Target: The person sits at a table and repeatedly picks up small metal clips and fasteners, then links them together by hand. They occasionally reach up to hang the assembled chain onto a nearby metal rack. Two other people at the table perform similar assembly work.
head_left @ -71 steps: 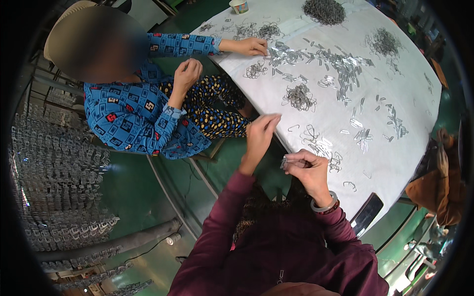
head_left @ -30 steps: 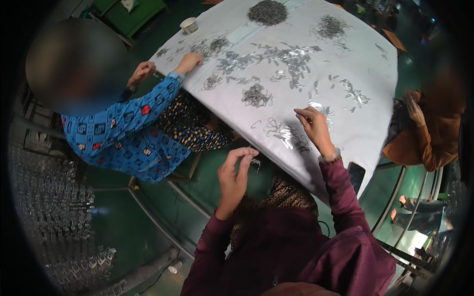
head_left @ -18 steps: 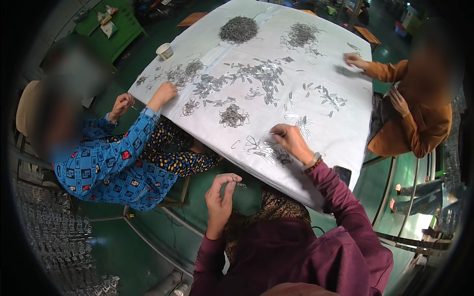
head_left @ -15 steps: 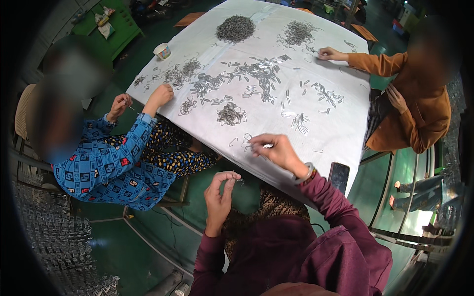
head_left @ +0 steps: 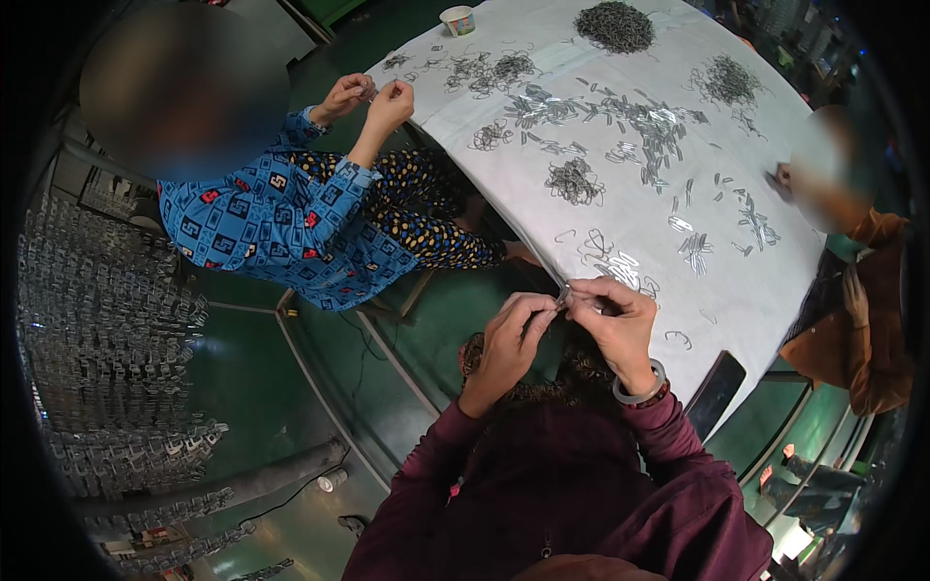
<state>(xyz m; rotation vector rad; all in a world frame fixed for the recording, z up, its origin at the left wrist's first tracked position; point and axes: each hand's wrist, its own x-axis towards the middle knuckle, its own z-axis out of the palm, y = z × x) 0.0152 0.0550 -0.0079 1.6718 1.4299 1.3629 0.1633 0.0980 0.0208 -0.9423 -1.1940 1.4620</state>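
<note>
My left hand (head_left: pixel 506 347) and my right hand (head_left: pixel 618 321) meet at the near edge of the table, fingertips pinched together. Between them is a small grey metal piece (head_left: pixel 563 294), mostly covered by the fingers; its exact kind cannot be made out. Just beyond my right hand lie a few shiny flat metal strips (head_left: pixel 620 267) and bent wire hooks (head_left: pixel 596 240). A tangled pile of wire hooks (head_left: pixel 573 182) sits farther off, and many flat metal strips (head_left: pixel 654 131) are scattered mid-table.
The white-covered table (head_left: pixel 717 300) holds a dark heap of metal parts (head_left: pixel 614 26), a paper cup (head_left: pixel 457 20) and a phone (head_left: pixel 715 392). A person in blue patterned clothes (head_left: pixel 291 232) works at left, another in brown (head_left: pixel 852 329) at right. Racks of hanging metal parts (head_left: pixel 107 320) stand left.
My right hand has come back from the tabletop to meet my left hand, which has moved up and right. The view has turned left. The left co-worker's hands have come together.
</note>
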